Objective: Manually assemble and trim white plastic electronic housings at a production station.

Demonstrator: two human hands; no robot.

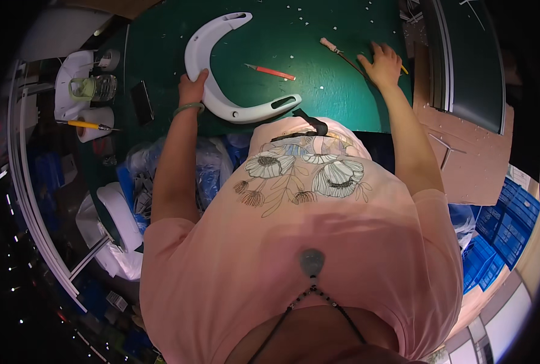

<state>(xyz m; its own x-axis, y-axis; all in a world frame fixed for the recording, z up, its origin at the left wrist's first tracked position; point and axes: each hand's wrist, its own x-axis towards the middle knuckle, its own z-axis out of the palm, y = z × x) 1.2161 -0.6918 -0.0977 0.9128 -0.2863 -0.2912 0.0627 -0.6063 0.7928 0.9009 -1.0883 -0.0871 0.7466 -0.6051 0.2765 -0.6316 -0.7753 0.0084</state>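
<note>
A white, C-shaped plastic part (198, 51) lies on the green tabletop (270, 36), its opening facing right and a slot at each end. My left hand (192, 90) grips its left side, thumb over the top and the other fingers mostly hidden. At the far right, my right hand (384, 65) rests on the table with its fingers spread. A thin dark rod with a wrapped, pinkish handle (328, 44) reaches toward its thumb. Past that hand's outer edge shows a yellow tip (404, 70); the rest is hidden. Between the hands is a red craft knife (273, 73).
Small white scraps are scattered across the tabletop. To the left are a dark phone (142, 102), a clear bottle (103, 88), a white roll (95, 124) and a yellow-handled tool (88, 125). Cardboard (464, 158) and blue crates (506, 221) stand at the right.
</note>
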